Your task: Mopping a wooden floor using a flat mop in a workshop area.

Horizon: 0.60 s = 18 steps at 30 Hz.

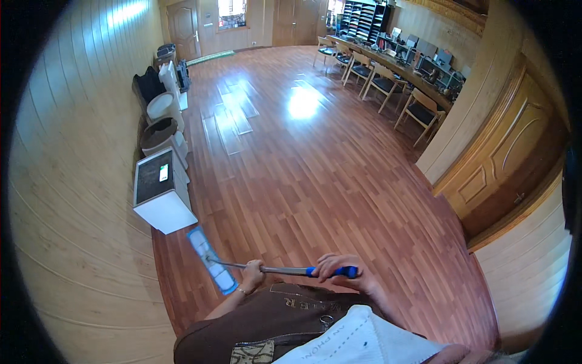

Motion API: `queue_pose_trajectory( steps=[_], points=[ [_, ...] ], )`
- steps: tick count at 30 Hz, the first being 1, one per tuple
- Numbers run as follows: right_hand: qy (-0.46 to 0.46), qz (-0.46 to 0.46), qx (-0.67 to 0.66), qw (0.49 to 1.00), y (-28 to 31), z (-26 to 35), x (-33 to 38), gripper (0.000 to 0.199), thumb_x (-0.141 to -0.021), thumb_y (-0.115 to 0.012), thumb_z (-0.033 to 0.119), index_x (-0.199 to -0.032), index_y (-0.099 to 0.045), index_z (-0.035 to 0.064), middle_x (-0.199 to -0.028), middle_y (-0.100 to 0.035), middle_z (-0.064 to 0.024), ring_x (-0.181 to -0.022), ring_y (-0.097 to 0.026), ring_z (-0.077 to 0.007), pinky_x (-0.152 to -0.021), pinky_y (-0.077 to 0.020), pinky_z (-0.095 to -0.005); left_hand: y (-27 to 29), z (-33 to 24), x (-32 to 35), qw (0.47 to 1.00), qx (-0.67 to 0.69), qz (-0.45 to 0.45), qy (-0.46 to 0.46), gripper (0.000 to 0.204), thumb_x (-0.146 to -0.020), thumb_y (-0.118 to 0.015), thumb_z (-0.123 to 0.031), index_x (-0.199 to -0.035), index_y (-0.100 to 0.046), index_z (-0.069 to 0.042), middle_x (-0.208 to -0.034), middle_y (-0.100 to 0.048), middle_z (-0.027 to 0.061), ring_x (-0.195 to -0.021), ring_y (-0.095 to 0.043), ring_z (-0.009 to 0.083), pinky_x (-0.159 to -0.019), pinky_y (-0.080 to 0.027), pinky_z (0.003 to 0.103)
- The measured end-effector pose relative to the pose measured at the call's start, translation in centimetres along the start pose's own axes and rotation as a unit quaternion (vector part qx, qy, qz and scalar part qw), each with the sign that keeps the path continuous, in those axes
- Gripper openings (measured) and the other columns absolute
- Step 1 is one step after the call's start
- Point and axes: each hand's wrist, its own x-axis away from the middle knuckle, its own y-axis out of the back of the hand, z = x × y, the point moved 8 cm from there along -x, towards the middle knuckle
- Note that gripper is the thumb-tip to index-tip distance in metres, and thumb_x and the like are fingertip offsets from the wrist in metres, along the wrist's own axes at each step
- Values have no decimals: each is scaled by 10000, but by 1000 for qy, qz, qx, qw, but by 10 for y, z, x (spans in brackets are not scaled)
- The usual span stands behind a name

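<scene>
Both my hands grip a flat mop with a metal pole (286, 270). My left hand (252, 274) is wrapped round the middle of the pole, a bracelet at its wrist. At the blue grip, my right hand (339, 267) closes over the handle's end. The mop head (212, 259), white with a blue edge, lies on the wood floor (291, 212) to my left, just in front of a white box-shaped cabinet (165, 209) with a dark top.
Along the left wall stand a round bin (160, 133), a white lidded bin (163, 106) and other items. A long desk (400, 68) with several chairs (419, 112) runs along the right. Nearer on the right is a closed wooden door (509, 151). Light glares off the floor.
</scene>
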Motion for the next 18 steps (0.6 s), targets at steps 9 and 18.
queue_pose_trajectory(
  steps=[9,18],
  points=[
    [-68,13,-47,997,-5,-32,-30,163,-894,-646,143,-936,-655,-14,-1014,-669,-122,-1063,-595,-240,-927,-440,-364,25,58,-20,998,-47,42,-6,145,-723,-583,-176,-740,-640,-44,-805,-631,207,-817,-607,402,-731,-464,503],
    [41,-192,-38,980,34,50,38,138,-807,-640,58,-923,-665,-11,-934,-685,-148,-1011,-640,-316,-923,-475,-451,-51,-72,-66,961,15,259,-95,279,-724,-670,-334,-775,-638,-61,-787,-630,187,-795,-626,365,-690,-457,453]
  ],
)
